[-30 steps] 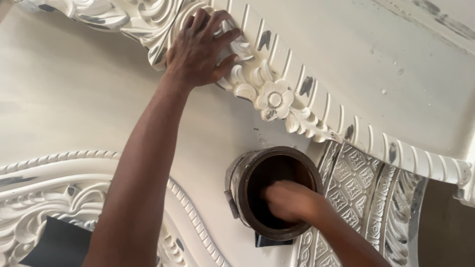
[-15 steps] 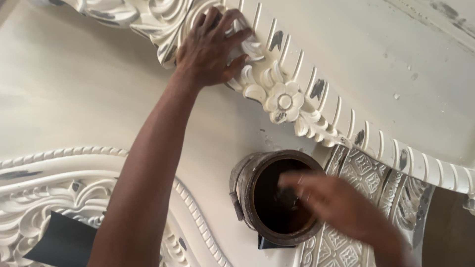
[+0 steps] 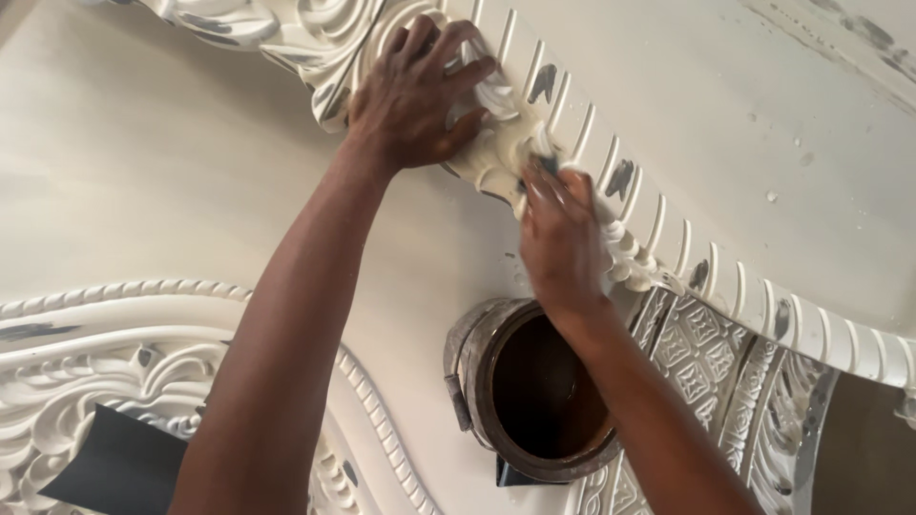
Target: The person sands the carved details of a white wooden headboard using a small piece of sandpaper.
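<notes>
My left hand (image 3: pixel 415 95) lies flat with fingers spread on a white carved moulding (image 3: pixel 668 229) that runs diagonally from top left to right. It holds nothing. My right hand (image 3: pixel 558 238) is pressed against the carved flower part of the same moulding, just below and right of the left hand. Its fingers are closed on a small dark pad (image 3: pixel 546 165), of which only a bit shows at the fingertips. Under my right forearm stands an open round tin (image 3: pixel 477 367) with dark brown liquid inside.
A white carved frame (image 3: pixel 105 362) curves along the lower left, with a dark sheet (image 3: pixel 114 467) lying on it. Another dark piece (image 3: pixel 510 472) pokes out under the tin. A patterned relief panel (image 3: pixel 711 353) sits right of the tin. A pale flat surface (image 3: pixel 143 172) lies behind.
My right hand has come up out of the tin and now presses on the carved flower. My left hand has stayed on the moulding.
</notes>
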